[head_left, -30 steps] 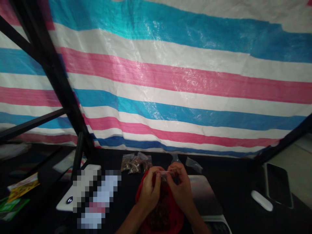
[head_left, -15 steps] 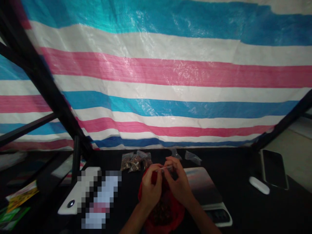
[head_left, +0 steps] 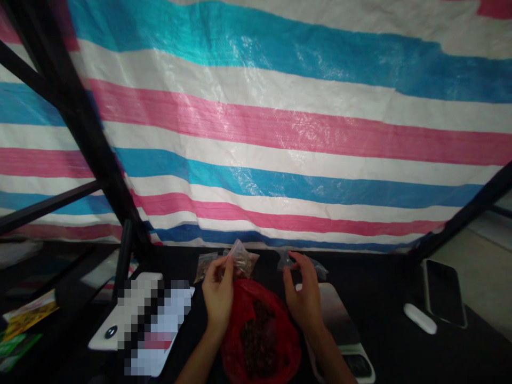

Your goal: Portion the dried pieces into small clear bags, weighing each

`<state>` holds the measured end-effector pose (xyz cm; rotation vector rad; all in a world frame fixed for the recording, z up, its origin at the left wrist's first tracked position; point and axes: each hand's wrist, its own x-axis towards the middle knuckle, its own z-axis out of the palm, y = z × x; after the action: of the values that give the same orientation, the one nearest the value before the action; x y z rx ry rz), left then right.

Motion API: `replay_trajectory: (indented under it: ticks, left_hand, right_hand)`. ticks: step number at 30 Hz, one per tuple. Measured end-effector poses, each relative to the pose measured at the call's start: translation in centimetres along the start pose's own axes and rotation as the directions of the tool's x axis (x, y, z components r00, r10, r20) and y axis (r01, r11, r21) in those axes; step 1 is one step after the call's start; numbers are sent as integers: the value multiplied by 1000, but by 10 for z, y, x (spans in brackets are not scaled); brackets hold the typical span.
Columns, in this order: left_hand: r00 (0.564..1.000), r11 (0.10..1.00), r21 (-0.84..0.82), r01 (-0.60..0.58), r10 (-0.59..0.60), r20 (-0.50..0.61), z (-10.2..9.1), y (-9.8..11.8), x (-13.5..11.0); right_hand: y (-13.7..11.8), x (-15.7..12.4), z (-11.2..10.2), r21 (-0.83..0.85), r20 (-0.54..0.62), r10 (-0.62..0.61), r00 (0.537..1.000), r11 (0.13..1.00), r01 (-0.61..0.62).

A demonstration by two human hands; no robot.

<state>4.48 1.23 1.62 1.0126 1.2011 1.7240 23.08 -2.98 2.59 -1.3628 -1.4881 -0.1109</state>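
My left hand [head_left: 218, 292] pinches a small clear bag of brown bits [head_left: 241, 257] and holds it over the pile of filled small bags [head_left: 205, 265] at the back of the black table. My right hand [head_left: 304, 290] hovers with curled, parted fingers next to empty clear bags [head_left: 288, 260], holding nothing. Between my forearms sits a red plastic bag [head_left: 260, 336] full of dark brown bits. A flat kitchen scale [head_left: 340, 328] lies just right of the red bag, under my right wrist.
A white device [head_left: 110, 332] with a blurred patch lies at the left. A dark phone [head_left: 445, 292] and a white oval case [head_left: 419, 318] lie at the right. Black metal bars [head_left: 86, 133] stand at the left, a striped tarp [head_left: 280, 133] behind. Coloured packets [head_left: 24, 320] lie far left.
My hands, together on one small bag over the red bag, have parted. The left hand carried the bag back and left to the pile; the right moved toward the empty bags.
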Motion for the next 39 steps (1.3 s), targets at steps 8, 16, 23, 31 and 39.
replay_trajectory:
  ticks: [8,16,23,31,39]
  left_hand:
    - [976,987,113,113,-132,175,-11,-20,23]
    - [944,775,550,-311,320,82,-14,-11,15]
    - [793,682,411,-605,562,234,-10,9,0]
    - [656,655,312,-688,378,653,-3,10,-24]
    - [588,611,306,-730,332,738,-6,4,-18]
  right_hand:
    - [22,-1,-2,-486,446,216,869,873,32]
    - [10,-4,2,-559,545,340,766,828,30]
    - [8,4,-2,-416,540,270,797,909,-26]
    - [-11,5,0,367,258,169,951,894,-259]
    - [-22,0,1,469,332,172,927,823,-321]
